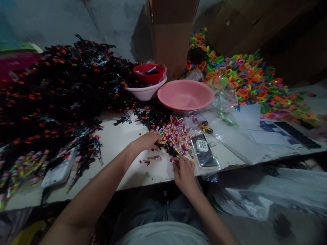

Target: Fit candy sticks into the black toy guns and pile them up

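The right hand [184,172] seems to pinch a small red piece [172,160] by the near edge of the bright tubes [176,133]; a light grip suits it. The left hand [150,139] bends its fingers at black toy parts [162,146], tips hidden.

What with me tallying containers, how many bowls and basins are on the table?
3: the red bowl sitting in the pale basin, and the pink basin just right of them. Others nested underneath could be hidden.
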`<control>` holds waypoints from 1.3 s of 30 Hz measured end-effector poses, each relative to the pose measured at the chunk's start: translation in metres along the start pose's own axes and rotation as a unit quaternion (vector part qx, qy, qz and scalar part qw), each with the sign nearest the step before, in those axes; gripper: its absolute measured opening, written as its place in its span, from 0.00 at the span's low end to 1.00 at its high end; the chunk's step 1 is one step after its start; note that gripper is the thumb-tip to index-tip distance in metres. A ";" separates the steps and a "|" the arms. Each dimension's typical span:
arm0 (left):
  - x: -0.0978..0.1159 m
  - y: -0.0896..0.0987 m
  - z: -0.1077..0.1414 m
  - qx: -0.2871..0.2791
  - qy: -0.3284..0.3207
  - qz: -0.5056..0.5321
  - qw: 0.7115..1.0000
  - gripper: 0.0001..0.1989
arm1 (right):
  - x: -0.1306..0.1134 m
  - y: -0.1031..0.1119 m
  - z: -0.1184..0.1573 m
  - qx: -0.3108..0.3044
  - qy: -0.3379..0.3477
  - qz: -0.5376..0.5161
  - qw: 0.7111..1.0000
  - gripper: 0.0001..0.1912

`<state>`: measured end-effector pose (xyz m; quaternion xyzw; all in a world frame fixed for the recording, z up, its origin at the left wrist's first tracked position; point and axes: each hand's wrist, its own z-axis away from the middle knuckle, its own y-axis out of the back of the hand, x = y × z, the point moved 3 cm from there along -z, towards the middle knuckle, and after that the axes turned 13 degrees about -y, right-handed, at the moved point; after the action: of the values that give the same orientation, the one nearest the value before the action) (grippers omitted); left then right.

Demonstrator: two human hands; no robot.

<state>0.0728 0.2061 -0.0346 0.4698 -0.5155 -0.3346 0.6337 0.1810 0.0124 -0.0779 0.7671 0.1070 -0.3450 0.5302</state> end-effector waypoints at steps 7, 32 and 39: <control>-0.005 0.010 0.031 0.100 0.098 0.059 0.988 0.20 | -0.014 -0.001 0.003 -0.037 0.049 -0.054 0.997 0.11; 0.114 -0.036 0.143 0.491 0.290 0.652 0.500 0.17 | -0.058 -0.014 0.012 -0.223 -0.072 -0.342 0.910 0.09; 0.134 -0.042 0.122 0.317 0.280 0.620 0.661 0.22 | -0.048 0.010 0.025 -0.172 -0.108 -0.379 0.903 0.19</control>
<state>-0.0101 0.0395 -0.0257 0.2854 -0.5606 0.4663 0.6219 0.1407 -0.0041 -0.0443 0.5236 0.3892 -0.5771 0.4913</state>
